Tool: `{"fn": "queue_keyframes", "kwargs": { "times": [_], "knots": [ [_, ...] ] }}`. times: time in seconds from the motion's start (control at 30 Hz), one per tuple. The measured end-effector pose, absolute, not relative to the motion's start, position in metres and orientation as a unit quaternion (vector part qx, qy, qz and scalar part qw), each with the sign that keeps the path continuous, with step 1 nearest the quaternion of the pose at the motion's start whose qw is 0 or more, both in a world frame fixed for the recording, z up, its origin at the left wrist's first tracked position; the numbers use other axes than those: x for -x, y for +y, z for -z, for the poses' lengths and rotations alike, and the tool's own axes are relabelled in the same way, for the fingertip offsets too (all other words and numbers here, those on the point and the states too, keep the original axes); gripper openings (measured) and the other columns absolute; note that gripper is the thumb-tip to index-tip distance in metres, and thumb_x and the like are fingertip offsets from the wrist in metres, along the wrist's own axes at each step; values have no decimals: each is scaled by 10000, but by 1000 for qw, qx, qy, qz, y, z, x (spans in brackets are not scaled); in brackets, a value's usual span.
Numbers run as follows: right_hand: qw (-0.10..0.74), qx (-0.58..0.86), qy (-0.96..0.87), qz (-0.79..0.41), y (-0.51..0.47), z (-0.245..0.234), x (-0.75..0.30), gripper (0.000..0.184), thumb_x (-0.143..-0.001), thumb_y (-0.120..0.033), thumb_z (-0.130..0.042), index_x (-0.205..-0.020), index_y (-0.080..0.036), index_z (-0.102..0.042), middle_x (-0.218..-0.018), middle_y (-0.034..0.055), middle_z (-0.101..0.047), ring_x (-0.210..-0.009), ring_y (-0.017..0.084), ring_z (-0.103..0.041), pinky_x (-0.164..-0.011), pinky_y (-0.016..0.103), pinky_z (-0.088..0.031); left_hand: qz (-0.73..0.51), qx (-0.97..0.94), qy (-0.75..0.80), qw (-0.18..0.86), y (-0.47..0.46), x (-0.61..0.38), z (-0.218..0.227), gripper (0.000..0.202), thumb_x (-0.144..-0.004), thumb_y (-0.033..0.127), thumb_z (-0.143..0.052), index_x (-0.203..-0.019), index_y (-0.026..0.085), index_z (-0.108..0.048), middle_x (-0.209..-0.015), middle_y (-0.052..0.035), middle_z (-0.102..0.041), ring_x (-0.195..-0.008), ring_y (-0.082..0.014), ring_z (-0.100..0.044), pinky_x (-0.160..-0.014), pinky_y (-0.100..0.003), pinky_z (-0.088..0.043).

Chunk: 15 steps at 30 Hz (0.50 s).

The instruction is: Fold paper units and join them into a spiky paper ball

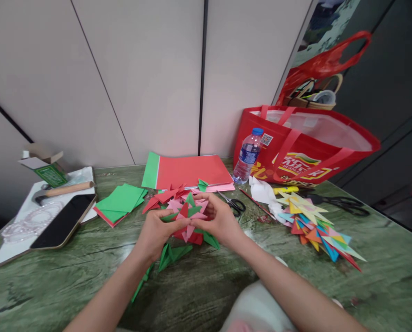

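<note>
Both my hands hold a spiky folded-paper ball (189, 216) of red, green and pink pieces just above the green marbled table (53, 286). My left hand (155, 233) grips its left side with closed fingers. Curled round the ball's right side is my right hand (221, 221), its thumb on top. Loose green folded pieces (173, 252) lie under the ball, and red and pink ones (166, 196) sit just behind it.
Green paper squares (121, 202), a red paper stack (188, 170), scissors (233, 203), a water bottle (247, 156) and a red bag (306, 147) stand behind. A multicoloured folded-paper piece (316, 230) lies right. A phone (63, 221) and hammer (62, 190) rest left.
</note>
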State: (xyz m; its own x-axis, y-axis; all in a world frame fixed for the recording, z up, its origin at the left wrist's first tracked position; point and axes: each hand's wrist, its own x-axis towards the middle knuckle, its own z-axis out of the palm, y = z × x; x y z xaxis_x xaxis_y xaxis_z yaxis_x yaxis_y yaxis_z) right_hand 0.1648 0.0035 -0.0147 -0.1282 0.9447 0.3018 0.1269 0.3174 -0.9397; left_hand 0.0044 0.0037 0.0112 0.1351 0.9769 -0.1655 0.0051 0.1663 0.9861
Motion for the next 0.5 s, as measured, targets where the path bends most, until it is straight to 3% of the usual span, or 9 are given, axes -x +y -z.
{"fn": "queue_keyframes", "kwargs": {
  "times": [0.3, 0.5],
  "knots": [
    [535, 406, -705, -230, 1, 7, -167, 423, -686, -165, -677, -1076, -221, -524, -1052, 58, -577, -955, 193, -557, -807, 335, -476, -457, -556, 522, 457, 2, -7, -16, 217, -477, 295, -783, -526, 124, -659, -541, -2, -614, -549, -152, -556, -473, -213, -410],
    [539, 399, -702, -238, 0, 4, -168, 440, -688, -189, -687, -1096, -226, -528, -1067, 63, -573, -958, 196, -557, -800, 343, -477, -449, -520, 528, 500, 2, -8, -17, 265, -521, 259, -761, -734, 108, -713, -648, -27, -676, -558, -148, -566, -537, -235, -454]
  ]
}}
